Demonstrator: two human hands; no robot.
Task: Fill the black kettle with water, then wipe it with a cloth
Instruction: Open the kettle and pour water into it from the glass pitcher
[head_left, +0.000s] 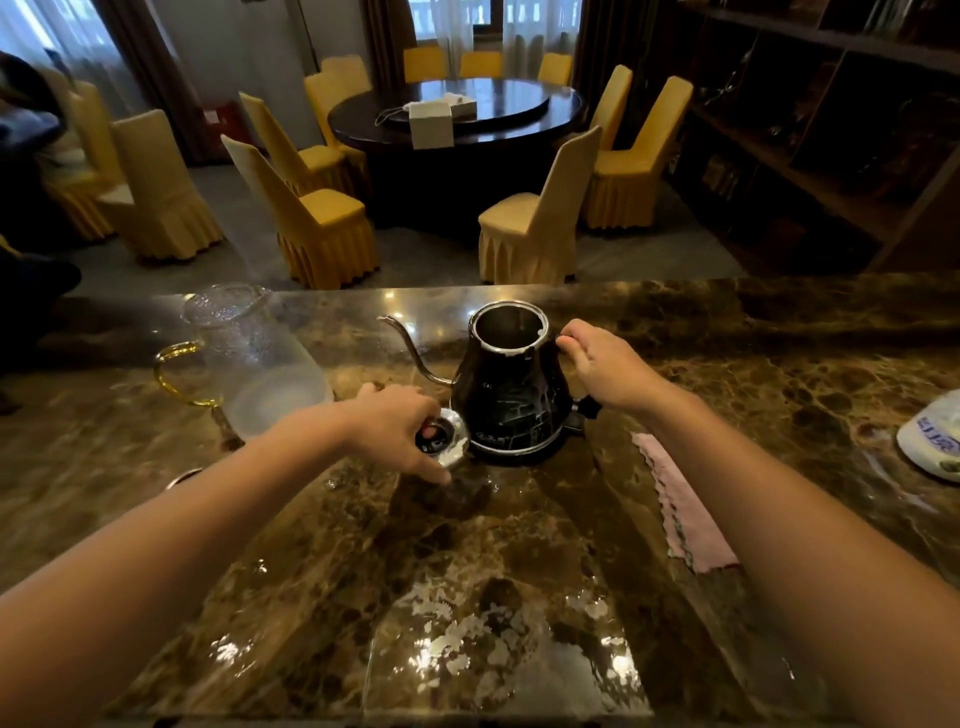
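Observation:
The black kettle (511, 395) stands upright on its base in the middle of the marble counter (467, 571), lid off, thin spout pointing left. My right hand (597, 364) grips the kettle's handle on its right side. Just left of the kettle's base, my left hand (395, 428) holds the silver kettle lid (449, 439) at the counter surface. A pink cloth (685, 514) lies flat on the counter, partly under my right forearm. A glass pitcher (254, 358) with a yellow handle stands to the left; whether it holds water I cannot tell.
A white cap or package (935, 441) lies at the counter's right edge. Beyond the counter are yellow-covered chairs (322, 223) around a dark round table (462, 111), and dark shelves (810, 130) at the right.

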